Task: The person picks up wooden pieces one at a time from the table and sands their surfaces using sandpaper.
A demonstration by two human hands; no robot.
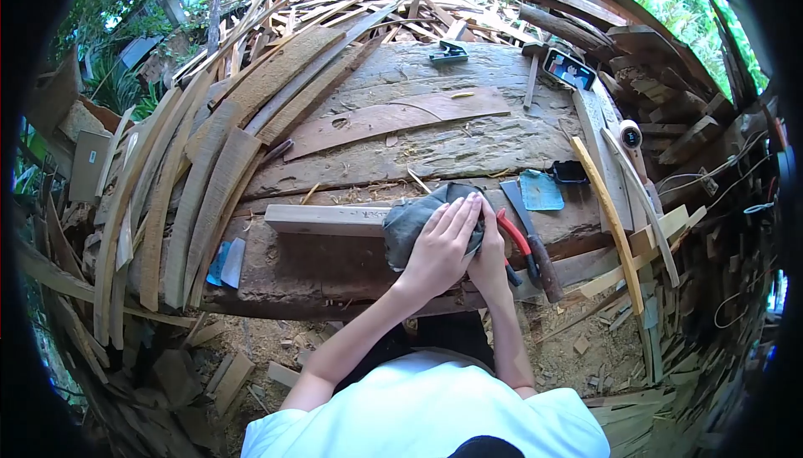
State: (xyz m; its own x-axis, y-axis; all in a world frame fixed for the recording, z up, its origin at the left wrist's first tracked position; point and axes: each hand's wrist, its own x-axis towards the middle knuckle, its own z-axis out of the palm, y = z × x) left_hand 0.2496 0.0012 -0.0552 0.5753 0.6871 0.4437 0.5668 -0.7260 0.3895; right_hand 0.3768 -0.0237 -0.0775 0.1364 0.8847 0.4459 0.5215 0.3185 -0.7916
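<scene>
A dark grey-green cloth [407, 230] is bunched around the right end of a pale squared wooden bar [322, 220]. My left hand [446, 240] presses over the top of this cloth, its long fingers together and curved over the bundle. Against the right side of the cloth is my right hand [488, 259], fingers close to the left hand's and partly hidden. Just right of it lie red-handled pliers [515, 236] and a long blade with a dark wooden handle [535, 245]. What the cloth covers at the bar's end cannot be seen.
A light-blue flat piece [542, 190] and a small black tray [571, 172] sit beyond the blade. Farther back are a hammer [532, 77], a phone [570, 69] and a metal plane [449, 53]. Curved boards [201, 182] stack up on the left; a yellowish stick [609, 220] leans at right.
</scene>
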